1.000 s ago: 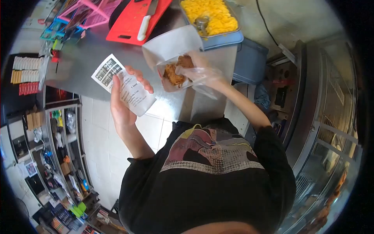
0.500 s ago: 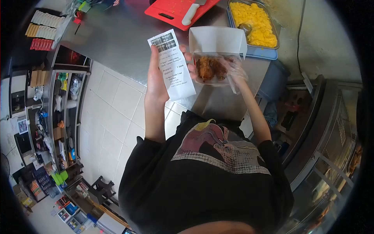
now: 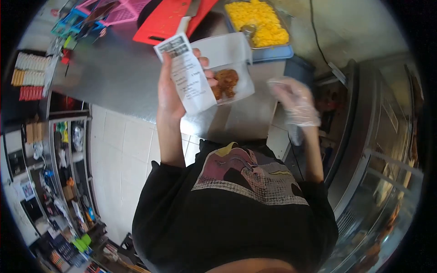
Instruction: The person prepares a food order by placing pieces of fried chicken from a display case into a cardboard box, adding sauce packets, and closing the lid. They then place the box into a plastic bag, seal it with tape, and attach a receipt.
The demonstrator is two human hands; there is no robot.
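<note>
The printed receipt (image 3: 195, 87) stood tilted above the near side of the metal surface (image 3: 109, 75), gripped in the bare left hand (image 3: 170, 102), thumb across its printed face and fingers curled behind its right edge. Its lower part hid the left portion of an open white takeaway box (image 3: 247, 84), in which pieces of crisp fried chicken (image 3: 229, 79) lay; whether the fingertips or the paper touched the box or its food could not be told. The box's lid (image 3: 223, 49) was raised along the far side. To the right of the box, apart from it, hung the right hand (image 3: 295, 102) in a clear plastic glove, blurred, with nothing visible in it; how far its fingers were closed could not be told. Beyond the box, a knife (image 3: 184, 22) lay on the red cutting board (image 3: 157, 22), and a tray of what looked like scrambled egg (image 3: 259, 22), with a spoon (image 3: 249, 31) in it, rested on a blue container (image 3: 275, 53). The likeliest mishap, in my judgement, was grease smearing the receipt if the left hand dipped, since the paper overhung the chicken so closely; bare fingers might also brush the food, and a knock could tip the lightweight box.
</note>
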